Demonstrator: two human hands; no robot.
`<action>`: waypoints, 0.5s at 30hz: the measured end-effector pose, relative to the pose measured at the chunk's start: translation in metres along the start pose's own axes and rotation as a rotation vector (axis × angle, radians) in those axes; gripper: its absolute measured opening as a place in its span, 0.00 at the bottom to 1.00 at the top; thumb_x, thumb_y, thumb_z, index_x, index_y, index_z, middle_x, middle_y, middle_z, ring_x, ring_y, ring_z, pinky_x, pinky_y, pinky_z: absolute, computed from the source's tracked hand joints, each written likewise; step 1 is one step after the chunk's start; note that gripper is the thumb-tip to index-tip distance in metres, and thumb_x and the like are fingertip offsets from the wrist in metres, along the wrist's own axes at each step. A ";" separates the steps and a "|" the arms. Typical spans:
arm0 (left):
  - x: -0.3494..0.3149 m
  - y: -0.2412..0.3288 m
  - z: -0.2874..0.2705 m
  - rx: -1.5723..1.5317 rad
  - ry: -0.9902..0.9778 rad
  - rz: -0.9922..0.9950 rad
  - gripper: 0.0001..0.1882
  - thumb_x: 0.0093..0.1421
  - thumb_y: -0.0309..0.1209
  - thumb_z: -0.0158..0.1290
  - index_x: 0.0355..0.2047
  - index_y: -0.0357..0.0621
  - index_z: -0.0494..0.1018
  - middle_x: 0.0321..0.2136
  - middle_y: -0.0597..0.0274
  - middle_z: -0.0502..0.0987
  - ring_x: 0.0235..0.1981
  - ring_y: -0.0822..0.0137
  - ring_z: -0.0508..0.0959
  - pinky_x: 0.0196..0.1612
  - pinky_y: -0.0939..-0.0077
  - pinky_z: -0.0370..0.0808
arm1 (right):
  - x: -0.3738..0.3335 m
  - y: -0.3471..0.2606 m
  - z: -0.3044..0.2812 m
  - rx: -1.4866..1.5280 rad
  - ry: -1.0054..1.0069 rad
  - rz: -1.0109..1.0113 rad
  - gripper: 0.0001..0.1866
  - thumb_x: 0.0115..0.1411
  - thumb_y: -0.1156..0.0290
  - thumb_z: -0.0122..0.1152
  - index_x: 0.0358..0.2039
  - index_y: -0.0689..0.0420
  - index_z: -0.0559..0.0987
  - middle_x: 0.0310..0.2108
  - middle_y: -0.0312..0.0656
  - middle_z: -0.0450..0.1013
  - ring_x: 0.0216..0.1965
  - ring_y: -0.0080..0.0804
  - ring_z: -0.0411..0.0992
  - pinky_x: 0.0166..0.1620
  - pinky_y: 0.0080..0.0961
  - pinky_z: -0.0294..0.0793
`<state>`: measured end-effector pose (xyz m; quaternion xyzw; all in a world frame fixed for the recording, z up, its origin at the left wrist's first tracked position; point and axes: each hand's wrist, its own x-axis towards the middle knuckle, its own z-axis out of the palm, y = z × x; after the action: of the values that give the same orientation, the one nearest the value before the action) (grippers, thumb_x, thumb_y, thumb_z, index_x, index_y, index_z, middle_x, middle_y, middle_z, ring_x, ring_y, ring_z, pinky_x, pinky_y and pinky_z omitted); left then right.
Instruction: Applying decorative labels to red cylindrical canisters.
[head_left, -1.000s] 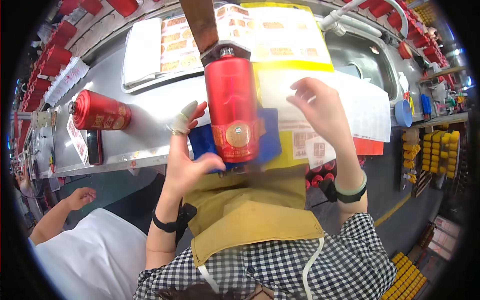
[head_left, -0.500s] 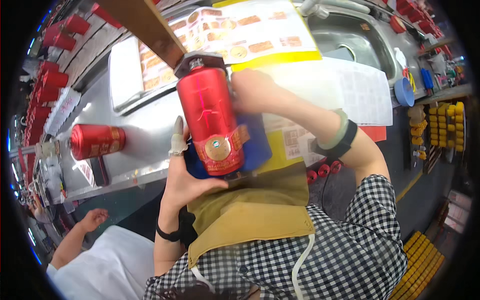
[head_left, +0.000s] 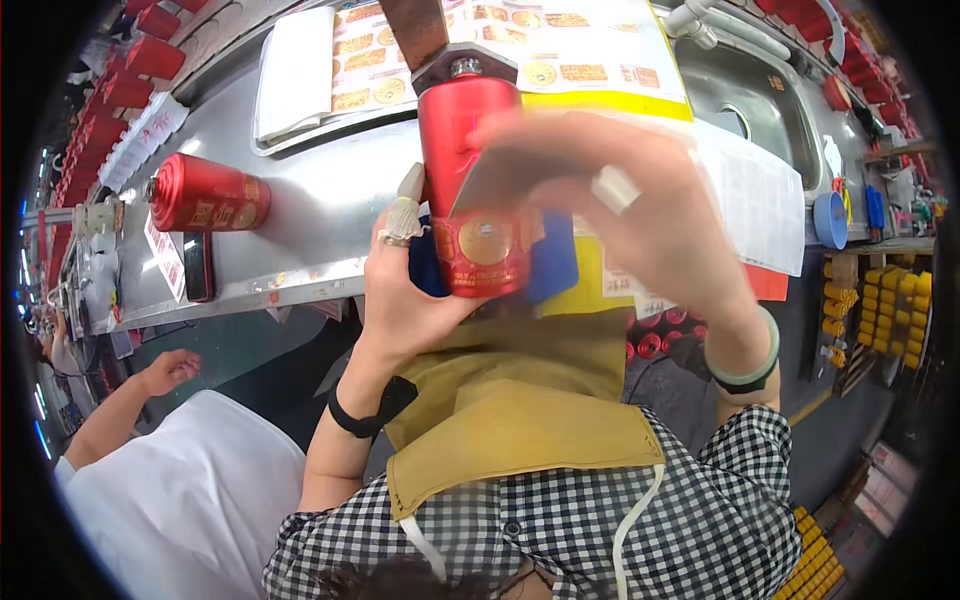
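Observation:
A red bottle (head_left: 470,120) with a round gold label lies with its neck in a dark bracket (head_left: 450,70) and its base toward me. My left hand (head_left: 410,310) cups the base end, thumb along the bottom edge, a pale cover on one finger. Over the bottle's right side, my right hand (head_left: 640,200) is blurred by motion, with white tape round one finger. Its fingers seem closed on a flat grey piece (head_left: 510,180) lying across the bottle, whose kind is unclear. Part of a blue pad (head_left: 556,255) shows beneath the bottle.
Another red bottle (head_left: 212,195) lies on the metal bench at left, beside a dark phone-like object (head_left: 199,268). Sticker sheets (head_left: 590,45) spread behind the bracket. A sink (head_left: 755,100) is at back right, a blue cup (head_left: 830,220) near it. A co-worker's hand (head_left: 172,370) shows at left.
My right hand has swung from beside the bottle's upper part across its front, toward me. My left hand stays at the base. The whole view has shifted slightly.

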<state>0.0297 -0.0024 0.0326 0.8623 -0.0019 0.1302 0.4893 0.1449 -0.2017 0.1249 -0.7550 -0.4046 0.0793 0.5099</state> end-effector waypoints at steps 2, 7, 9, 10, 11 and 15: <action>-0.001 -0.003 0.000 0.025 -0.045 -0.032 0.54 0.40 0.37 0.75 0.64 0.33 0.60 0.47 0.47 0.74 0.47 0.53 0.76 0.51 0.63 0.73 | -0.002 -0.002 0.023 -0.209 -0.042 -0.074 0.19 0.52 0.81 0.63 0.45 0.54 0.80 0.36 0.43 0.78 0.37 0.42 0.77 0.41 0.33 0.77; 0.003 -0.001 0.000 0.012 0.010 0.048 0.54 0.40 0.37 0.74 0.65 0.33 0.59 0.50 0.46 0.74 0.53 0.49 0.73 0.57 0.60 0.69 | 0.003 0.015 0.023 -0.436 0.186 -0.245 0.13 0.50 0.73 0.64 0.38 0.49 0.79 0.34 0.35 0.76 0.33 0.38 0.75 0.36 0.33 0.75; 0.005 0.001 -0.001 0.014 -0.037 0.042 0.54 0.41 0.36 0.74 0.66 0.32 0.58 0.52 0.45 0.74 0.54 0.48 0.72 0.58 0.58 0.68 | -0.008 0.012 0.023 -0.642 0.183 -0.543 0.12 0.48 0.70 0.63 0.36 0.47 0.79 0.33 0.30 0.75 0.34 0.31 0.74 0.37 0.29 0.74; 0.004 -0.001 0.000 0.011 -0.037 0.042 0.54 0.41 0.36 0.74 0.66 0.32 0.58 0.52 0.45 0.74 0.54 0.48 0.72 0.58 0.58 0.68 | -0.021 0.012 0.032 -0.682 0.148 -0.543 0.12 0.47 0.68 0.62 0.35 0.46 0.78 0.33 0.28 0.74 0.36 0.27 0.74 0.39 0.27 0.73; 0.003 -0.004 0.000 -0.005 -0.032 0.048 0.55 0.41 0.36 0.74 0.66 0.32 0.58 0.53 0.45 0.73 0.54 0.48 0.72 0.59 0.58 0.68 | -0.035 0.008 0.037 -0.607 0.071 -0.521 0.11 0.48 0.68 0.61 0.35 0.47 0.78 0.34 0.29 0.74 0.37 0.27 0.75 0.40 0.28 0.74; 0.002 -0.013 0.000 -0.033 -0.073 0.038 0.57 0.40 0.35 0.74 0.67 0.33 0.55 0.55 0.45 0.72 0.58 0.49 0.71 0.61 0.60 0.67 | -0.067 0.008 0.032 0.006 0.170 0.008 0.23 0.51 0.88 0.58 0.48 0.56 0.71 0.38 0.40 0.72 0.41 0.32 0.76 0.47 0.30 0.75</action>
<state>0.0330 0.0048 0.0224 0.8581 -0.0384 0.1080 0.5005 0.0885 -0.2267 0.0839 -0.7592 -0.3567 0.0182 0.5442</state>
